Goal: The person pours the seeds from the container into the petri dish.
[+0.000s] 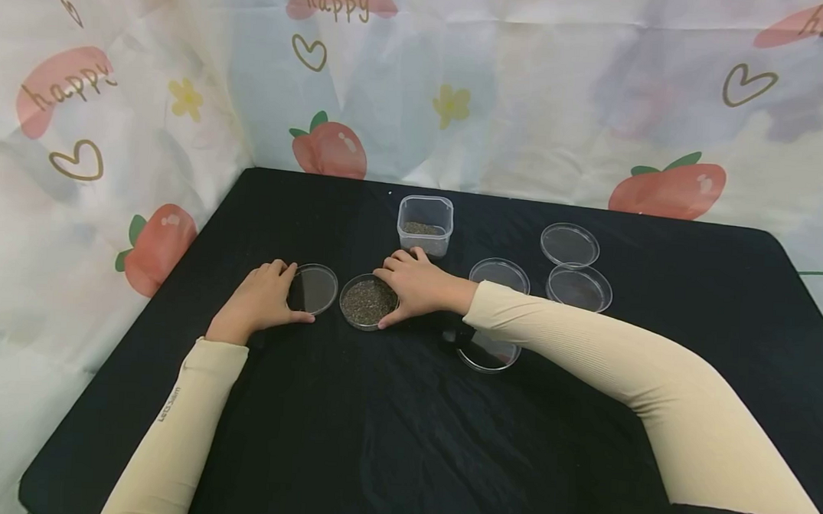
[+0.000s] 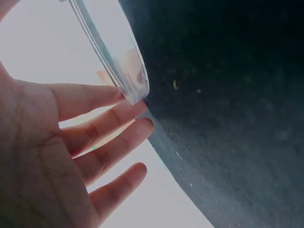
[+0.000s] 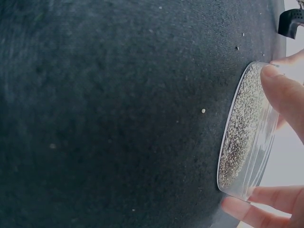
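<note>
My left hand (image 1: 261,296) holds a clear petri dish (image 1: 316,289) at the left, thumb at its near edge and fingers at its far edge. In the left wrist view, fingertips touch the rim of that dish (image 2: 130,71). Beside it, my right hand (image 1: 420,286) grips a petri dish of grey-brown granules (image 1: 366,302) by its side wall. The right wrist view shows the granules (image 3: 241,123) spread in this dish, with thumb and fingers at opposite sides. The two dishes stand close together on the black cloth.
Behind the right hand stands a clear square tub (image 1: 425,211) with granules in its bottom. More clear dishes lie to the right, among them a far one (image 1: 569,243) and one partly under the right sleeve (image 1: 490,360). The black-covered table (image 1: 307,436) meets a printed curtain.
</note>
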Demonstrator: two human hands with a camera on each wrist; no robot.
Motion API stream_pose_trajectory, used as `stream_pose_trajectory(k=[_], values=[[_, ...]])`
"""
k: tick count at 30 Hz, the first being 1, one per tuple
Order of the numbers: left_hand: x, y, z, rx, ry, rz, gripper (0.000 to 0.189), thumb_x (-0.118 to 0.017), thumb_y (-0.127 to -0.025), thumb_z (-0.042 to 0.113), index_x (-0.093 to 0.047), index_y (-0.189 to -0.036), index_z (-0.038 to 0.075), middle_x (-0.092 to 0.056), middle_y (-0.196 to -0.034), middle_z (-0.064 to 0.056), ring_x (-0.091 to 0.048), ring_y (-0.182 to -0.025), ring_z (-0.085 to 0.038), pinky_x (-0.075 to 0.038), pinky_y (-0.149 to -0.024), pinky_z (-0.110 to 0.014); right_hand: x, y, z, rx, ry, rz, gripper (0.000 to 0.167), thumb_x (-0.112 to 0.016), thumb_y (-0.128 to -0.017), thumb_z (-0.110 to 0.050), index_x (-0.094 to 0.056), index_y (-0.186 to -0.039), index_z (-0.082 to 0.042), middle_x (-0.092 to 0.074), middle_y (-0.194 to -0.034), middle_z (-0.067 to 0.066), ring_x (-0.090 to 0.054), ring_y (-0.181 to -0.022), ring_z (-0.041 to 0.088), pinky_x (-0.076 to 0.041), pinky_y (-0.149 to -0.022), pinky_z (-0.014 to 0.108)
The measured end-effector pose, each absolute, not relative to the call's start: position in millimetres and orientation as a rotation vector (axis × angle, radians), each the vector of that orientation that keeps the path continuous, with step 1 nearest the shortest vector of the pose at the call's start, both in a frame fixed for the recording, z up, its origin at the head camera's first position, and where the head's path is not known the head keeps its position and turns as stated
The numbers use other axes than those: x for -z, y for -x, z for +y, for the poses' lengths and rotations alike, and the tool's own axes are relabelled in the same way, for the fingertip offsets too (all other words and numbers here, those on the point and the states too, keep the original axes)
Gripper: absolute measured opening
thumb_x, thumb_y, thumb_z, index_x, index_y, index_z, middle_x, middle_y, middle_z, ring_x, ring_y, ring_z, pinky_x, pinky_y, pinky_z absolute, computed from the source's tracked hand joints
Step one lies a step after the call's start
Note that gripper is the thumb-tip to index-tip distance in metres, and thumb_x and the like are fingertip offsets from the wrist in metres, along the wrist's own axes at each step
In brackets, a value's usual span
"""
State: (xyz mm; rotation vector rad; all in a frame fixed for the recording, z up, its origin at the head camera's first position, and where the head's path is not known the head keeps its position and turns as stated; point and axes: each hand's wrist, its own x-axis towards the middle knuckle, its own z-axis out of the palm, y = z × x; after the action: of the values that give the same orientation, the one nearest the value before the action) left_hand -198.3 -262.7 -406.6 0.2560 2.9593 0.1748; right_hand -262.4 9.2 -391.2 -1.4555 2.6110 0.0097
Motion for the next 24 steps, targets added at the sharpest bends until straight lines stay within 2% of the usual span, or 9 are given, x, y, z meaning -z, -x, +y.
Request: stream_pose_trajectory(k=[8,14,24], values=[[410.3,201.2,-262.5,-0.278,-0.245,2.973,0.101,-0.077,-0.068,0.052,-0.037,-0.139,-0.008,-0.047,-0.12,-0.023,-0.051,-0.103,-0.036,-0.046,-0.092,-0.051,392.3,263.8,9.0,0.002,1.432,2.606,0.088,-0.065,-0.075,-0.064,-0.045,-0.138,-0.006,-0.05,-0.133,0.013,-0.038,-0.128,0.029,-0.027,-0.105,0.055],[411.6,201.0,-258.5,-0.36,-0.247,3.003,0.097,-0.079,-0.067,0.049,-0.04,-0.137,-0.005,-0.046,-0.113,-0.018,-0.049,-0.094,-0.029,-0.048,-0.084,-0.045,391.7,262.6,9.4,0.024,1.419,2.597,0.088,-0.065,-0.076,-0.063,-0.044,-0.139,-0.006,-0.05,-0.133,0.013,-0.038,-0.128,0.03,-0.026,-0.105,0.056],[410.2,198.2,-253.6,-0.31,-0.39,3.171,0.096,-0.082,-0.064,0.043,-0.039,-0.135,-0.004,-0.042,-0.119,-0.02,-0.047,-0.102,-0.033,-0.045,-0.093,-0.049,391.9,261.5,8.9,0.025,1.429,2.595,0.088,-0.065,-0.076,-0.062,-0.044,-0.138,-0.004,-0.05,-0.133,0.014,-0.039,-0.127,0.03,-0.026,-0.105,0.056]])
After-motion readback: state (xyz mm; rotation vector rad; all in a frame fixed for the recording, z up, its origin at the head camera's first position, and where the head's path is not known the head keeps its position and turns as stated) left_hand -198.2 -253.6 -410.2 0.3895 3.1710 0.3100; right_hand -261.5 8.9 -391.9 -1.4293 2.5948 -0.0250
